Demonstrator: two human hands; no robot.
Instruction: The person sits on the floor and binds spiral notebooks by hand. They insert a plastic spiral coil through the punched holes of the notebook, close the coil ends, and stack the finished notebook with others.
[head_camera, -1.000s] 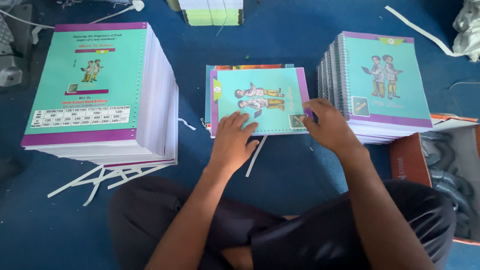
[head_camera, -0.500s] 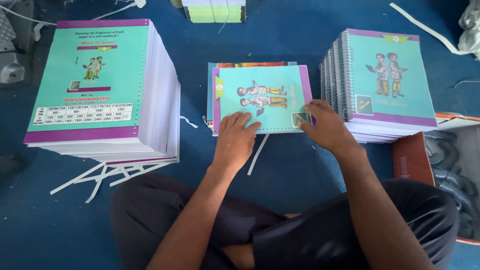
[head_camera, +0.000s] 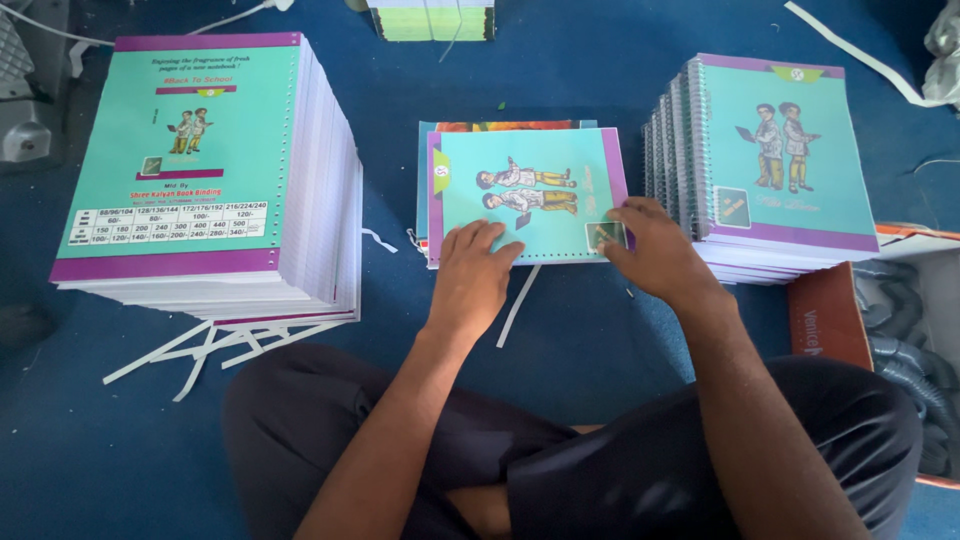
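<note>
Between two stacks, left hand (head_camera: 470, 275) and right hand (head_camera: 655, 250) lie flat, ungripping, hiding notebook cover's (head_camera: 530, 195) near edge

Two hands: left hand (head_camera: 475, 275), right hand (head_camera: 655, 250). Three piles of teal covers and notebooks: tall stack (head_camera: 200, 170) at left, thin pile (head_camera: 530, 190) in the centre, spiral-bound stack (head_camera: 775, 165) at right. One further stack (head_camera: 432, 18) at far edge

Blue floor (head_camera: 390, 150) lies open between the tall stack (head_camera: 200, 160) at left and the centre notebook (head_camera: 525, 195); the spiral-bound pile (head_camera: 770, 165) crowds its right.
</note>
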